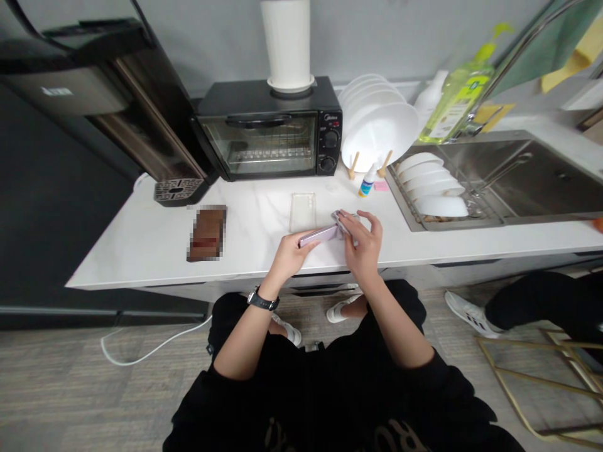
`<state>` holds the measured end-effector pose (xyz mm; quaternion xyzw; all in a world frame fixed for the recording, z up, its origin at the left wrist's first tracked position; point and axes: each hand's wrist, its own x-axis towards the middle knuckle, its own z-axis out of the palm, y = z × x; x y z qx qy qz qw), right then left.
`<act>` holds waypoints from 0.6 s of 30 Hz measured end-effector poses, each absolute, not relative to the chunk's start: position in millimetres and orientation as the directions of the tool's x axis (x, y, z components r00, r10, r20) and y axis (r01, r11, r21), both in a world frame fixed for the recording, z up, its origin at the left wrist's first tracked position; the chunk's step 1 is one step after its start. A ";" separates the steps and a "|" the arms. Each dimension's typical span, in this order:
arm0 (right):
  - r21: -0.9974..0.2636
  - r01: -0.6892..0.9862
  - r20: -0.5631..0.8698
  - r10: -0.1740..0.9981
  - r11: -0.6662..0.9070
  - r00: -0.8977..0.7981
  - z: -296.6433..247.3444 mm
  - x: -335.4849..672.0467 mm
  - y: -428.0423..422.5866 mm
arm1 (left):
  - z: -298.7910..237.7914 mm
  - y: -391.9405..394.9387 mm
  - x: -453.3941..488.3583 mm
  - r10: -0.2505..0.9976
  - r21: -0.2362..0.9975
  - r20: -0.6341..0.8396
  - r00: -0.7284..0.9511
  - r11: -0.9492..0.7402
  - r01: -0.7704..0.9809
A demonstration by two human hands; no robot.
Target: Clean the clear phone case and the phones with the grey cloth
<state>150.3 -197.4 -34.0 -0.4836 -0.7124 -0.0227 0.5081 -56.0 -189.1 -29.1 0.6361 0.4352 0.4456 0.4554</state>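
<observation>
Head view: left hand (294,256), fingers pressed together, cradles lilac smartphone (318,236) over white marble counter (249,248); right hand (362,242) pinches its far end, a steady 2-hand hold. Clear phone case (302,212) lies at 12 o'clock.

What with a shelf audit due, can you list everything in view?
toaster oven: one, black, counter back
water dispenser: one, black, left of oven
plates: several, white, racked right of oven
bowls: several, white, racked in sink
sink: one, steel, counter right
dish soap bottle: one, green, behind sink
phone case: one, clear, counter middle
blurred item: one, brown, counter left
phone: one, lilac, in both hands
wristwatch: one, black, left wrist
left hand and right hand: bare, on phone
</observation>
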 end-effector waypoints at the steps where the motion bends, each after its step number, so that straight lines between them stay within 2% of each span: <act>1: -0.468 0.710 0.751 0.661 0.526 0.005 -34.2 154.7 -195.5 | -29.6 -189.0 -56.4 0.960 0.967 0.164 0.225 -0.202 0.155; 6: -0.484 0.709 0.762 0.645 0.513 0.054 -34.8 159.5 -193.4 | -30.4 -188.8 -57.1 0.963 0.965 0.157 0.218 -0.196 0.172; 11: -0.435 0.708 0.762 0.647 0.556 -0.040 -32.4 133.8 -204.3 | -29.1 -189.3 -55.5 0.958 0.963 0.199 0.207 -0.230 0.138; 18: -0.364 0.644 0.795 0.585 0.673 -0.161 -33.9 75.4 -224.2 | -34.0 -190.3 -64.0 0.963 0.918 0.197 0.184 -0.247 0.309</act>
